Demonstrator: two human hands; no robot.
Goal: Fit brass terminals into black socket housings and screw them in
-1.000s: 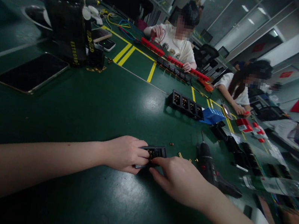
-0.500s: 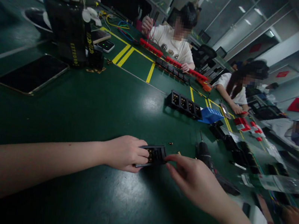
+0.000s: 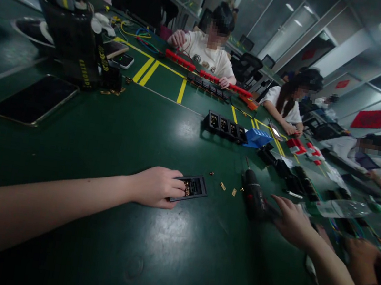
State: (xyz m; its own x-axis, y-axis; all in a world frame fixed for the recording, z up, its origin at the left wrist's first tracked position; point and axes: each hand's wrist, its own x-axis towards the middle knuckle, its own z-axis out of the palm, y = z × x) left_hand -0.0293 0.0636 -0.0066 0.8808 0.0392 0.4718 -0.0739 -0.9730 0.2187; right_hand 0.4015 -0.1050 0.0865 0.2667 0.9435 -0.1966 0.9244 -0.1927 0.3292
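My left hand (image 3: 156, 186) lies on the green table (image 3: 104, 138) and grips the near end of a small black socket module (image 3: 192, 187) with brass contacts inside. My right hand (image 3: 293, 221) is off to the right, fingers apart, beside the handle of a black electric screwdriver (image 3: 253, 197) lying on the table; whether it touches the tool is unclear. Small brass parts (image 3: 222, 185) lie between the module and the screwdriver.
A row of black socket modules (image 3: 225, 127) and a blue bin (image 3: 257, 137) sit further back. A dark tablet (image 3: 33, 99) lies at left by a black bag (image 3: 71, 37). Other people sit along the far side with red and black strips (image 3: 201, 74). Another person's arm (image 3: 366, 266) is at right.
My right hand left the socket module and moved right to the screwdriver. My left hand stayed on the module. The view shifted slightly.
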